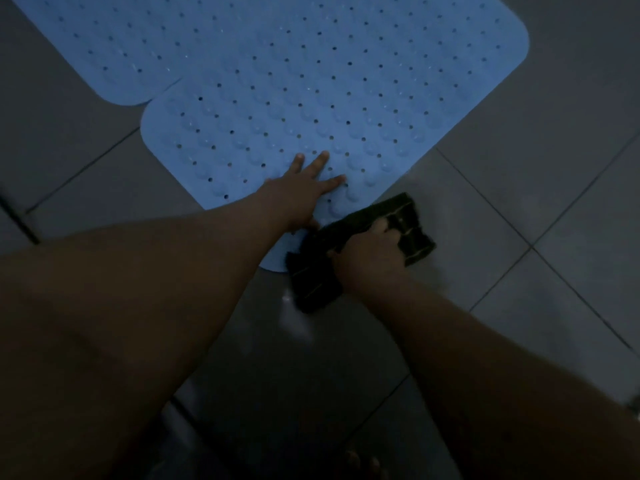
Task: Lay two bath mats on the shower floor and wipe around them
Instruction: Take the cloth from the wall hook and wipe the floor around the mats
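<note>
Two light blue perforated bath mats lie flat on the grey tiled floor. The nearer mat overlaps the edge of the farther mat at the upper left. My left hand rests flat on the near corner of the nearer mat, fingers spread. My right hand grips a dark cloth with thin light stripes, pressed on the floor right at that mat's near edge. Part of the cloth covers the mat's corner.
Grey floor tiles with pale grout lines surround the mats. A dark strip runs across the floor at the far left. Toes show at the bottom centre. The scene is dim.
</note>
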